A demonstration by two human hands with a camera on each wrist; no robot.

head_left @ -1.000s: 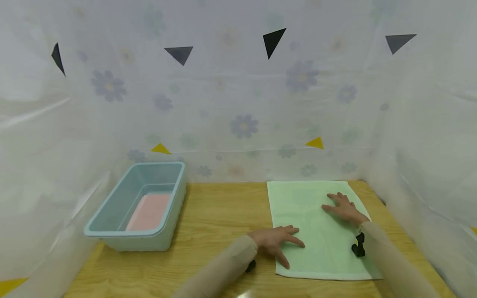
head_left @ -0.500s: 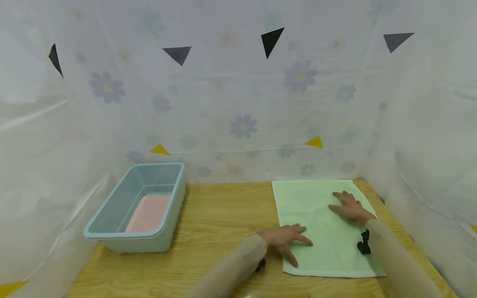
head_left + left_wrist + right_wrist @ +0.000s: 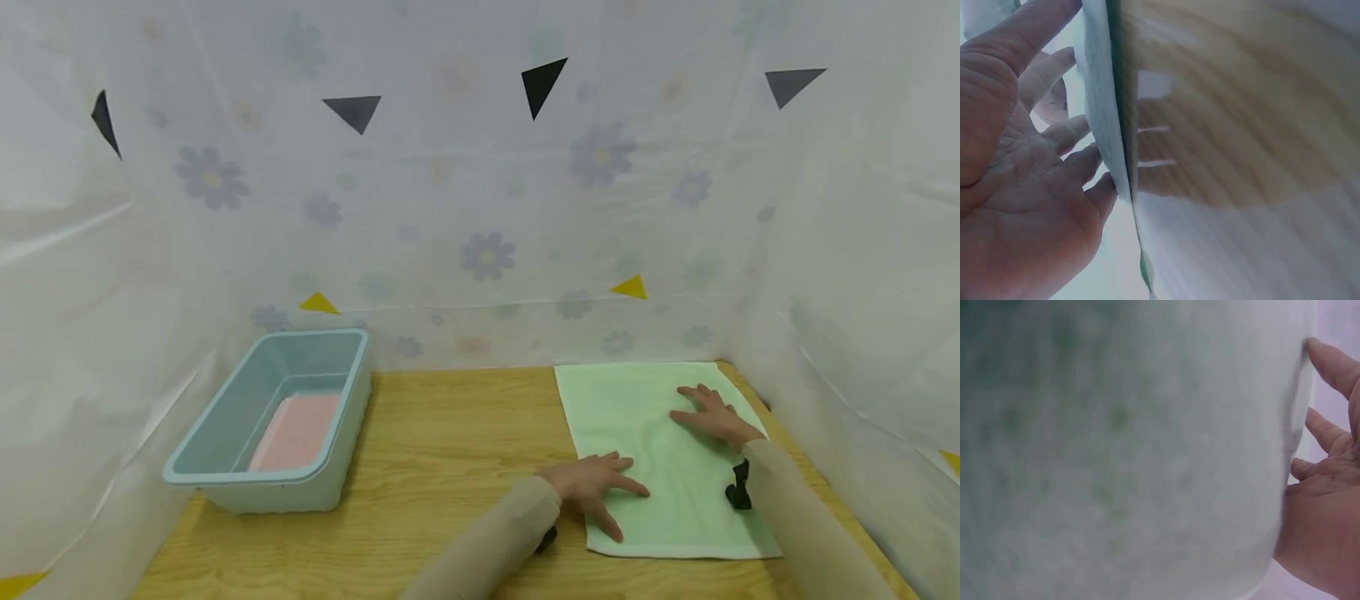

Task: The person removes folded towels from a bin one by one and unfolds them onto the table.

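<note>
A pale green towel point(image 3: 660, 450) lies flat on the right part of the wooden table point(image 3: 442, 467). My left hand point(image 3: 600, 487) lies palm down with fingers spread on the towel's near left edge. My right hand point(image 3: 712, 412) presses flat on the far right part of the towel, fingers straight. In the left wrist view the left hand point(image 3: 1035, 162) touches the towel's edge point(image 3: 1107, 125) with straight fingers. The right wrist view is filled by blurred green towel point(image 3: 1116, 450), with the right hand's fingers point(image 3: 1329, 425) at the right side.
A light blue plastic tub point(image 3: 225, 467) stands at the left of the table with a folded pink cloth point(image 3: 296, 429) inside. White flower-printed sheeting point(image 3: 480, 208) walls in the back and both sides. Bare wood lies between tub and towel.
Both hands have slid the green towel to the right across the table, staying flat on it. The tub has not moved.
</note>
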